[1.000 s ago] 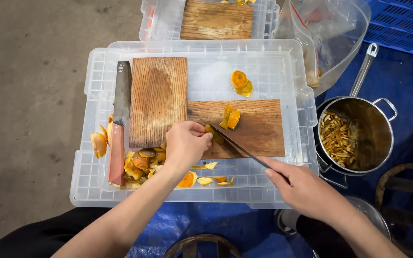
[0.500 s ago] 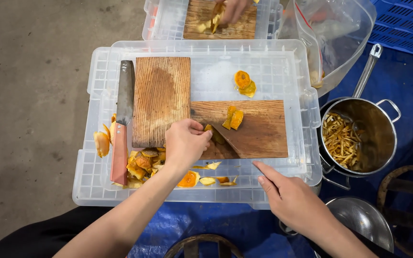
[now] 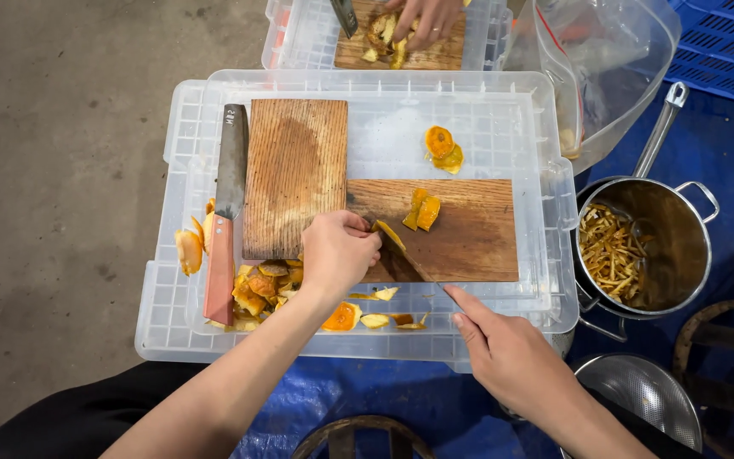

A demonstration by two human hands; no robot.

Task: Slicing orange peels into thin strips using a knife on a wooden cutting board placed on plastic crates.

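Note:
My left hand (image 3: pixel 337 255) rests on the near left corner of a dark wooden board (image 3: pixel 477 234) and pinches a strip of orange peel (image 3: pixel 388 233). My right hand (image 3: pixel 507 353) is near the tub's front edge, gripping the handle of a thin knife (image 3: pixel 409 265). Its dark blade lies across the board's corner, up against my left fingers. Two cut peel pieces (image 3: pixel 422 209) lie in the middle of the board. A lighter wooden board (image 3: pixel 295 174) lies lengthwise beside it. Both boards sit on an upturned clear plastic tub (image 3: pixel 520 110).
A cleaver with a reddish handle (image 3: pixel 227 200) lies left of the boards. Peel scraps (image 3: pixel 261 285) are heaped by my left wrist, and peel rounds (image 3: pixel 442 149) lie at the back. A steel pot (image 3: pixel 673 246) holds peel strips. Another person's hand (image 3: pixel 422 17) works at a far board.
My right hand has drawn back toward me, so the knife lies lower across the board's corner. My left hand has stayed put. Another person's hand has come in at the top.

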